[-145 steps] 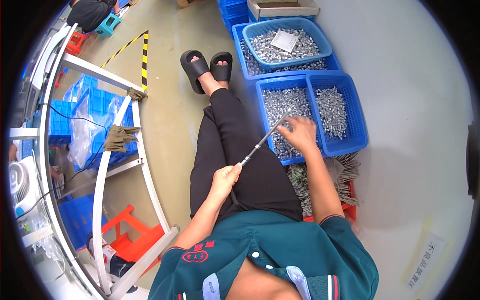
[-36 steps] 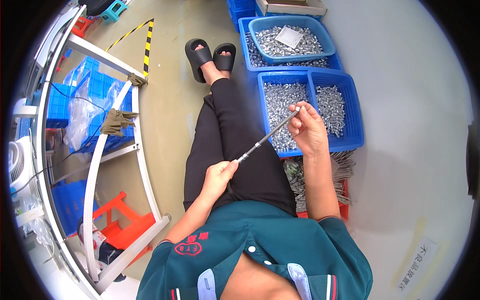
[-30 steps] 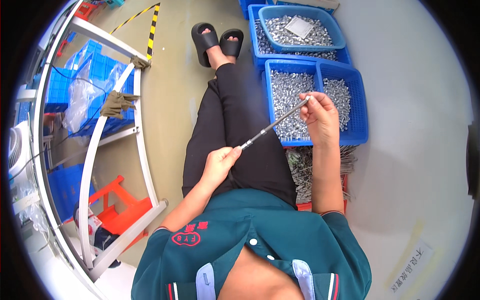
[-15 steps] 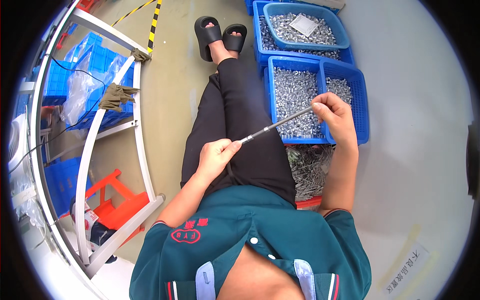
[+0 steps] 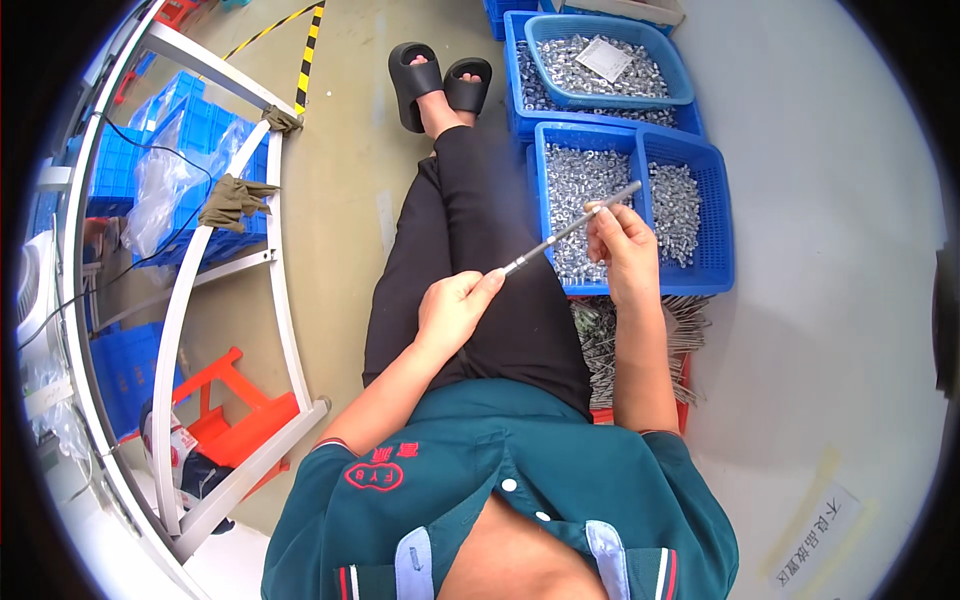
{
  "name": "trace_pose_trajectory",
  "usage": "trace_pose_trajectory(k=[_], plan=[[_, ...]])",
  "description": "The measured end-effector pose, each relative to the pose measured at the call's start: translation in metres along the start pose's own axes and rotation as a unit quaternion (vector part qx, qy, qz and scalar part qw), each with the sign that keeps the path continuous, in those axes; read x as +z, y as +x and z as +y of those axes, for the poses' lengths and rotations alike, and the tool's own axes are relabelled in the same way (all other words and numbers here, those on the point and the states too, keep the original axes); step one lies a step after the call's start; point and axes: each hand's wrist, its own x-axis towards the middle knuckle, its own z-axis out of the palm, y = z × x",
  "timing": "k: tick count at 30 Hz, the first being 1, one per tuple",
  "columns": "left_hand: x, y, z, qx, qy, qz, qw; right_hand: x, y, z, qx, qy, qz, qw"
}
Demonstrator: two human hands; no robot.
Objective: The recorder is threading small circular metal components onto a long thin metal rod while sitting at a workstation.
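A thin grey metal rod [image 5: 572,228] slants up to the right across my lap, with small silver rings along it. My left hand [image 5: 456,308] is closed around its lower end, thumb on top. My right hand [image 5: 626,252] pinches the rod nearer its upper end, where a small bright piece, seemingly a ring, shows at the fingertips. The rod's tip sticks out past those fingers. Just beyond my right hand is a blue divided basket [image 5: 722,225] holding many small silver metal parts.
A lighter blue basket [image 5: 690,85] of similar parts sits in another blue bin [image 5: 518,100] farther off. Thin metal rods [image 5: 605,350] lie in a red container [image 5: 684,385] by my right forearm. At left stand a white metal frame [image 5: 180,310] and a red stool [image 5: 240,420].
My right hand has moved left and down along the rod, so its tip now shows past the fingers. My left hand has shifted slightly right, still holding the lower end.
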Motion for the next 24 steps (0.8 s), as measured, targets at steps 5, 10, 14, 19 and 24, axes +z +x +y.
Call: trace_pose_trajectory(k=[5, 10, 14, 19, 24], plan=[[0.011, 0.014, 0.000, -0.049, -0.235, -0.091, 0.966, 0.012, -0.015, 0.020, 0.081, -0.100, -0.076, 0.989], [0.016, 0.014, 0.041, -0.101, -0.367, -0.160, 0.911, 0.029, -0.035, 0.048, 0.111, -0.022, -0.135, 0.984], [0.033, 0.013, 0.031, -0.139, -0.337, -0.212, 0.907, 0.034, -0.030, 0.053, 0.090, 0.100, 0.009, 0.991], [0.058, 0.018, 0.038, -0.169, -0.319, -0.261, 0.896, 0.013, -0.014, 0.062, 0.115, 0.171, 0.140, 0.968], [0.085, 0.026, 0.055, -0.193, -0.267, -0.318, 0.889, -0.026, 0.008, 0.057, 0.039, 0.278, 0.220, 0.934]])
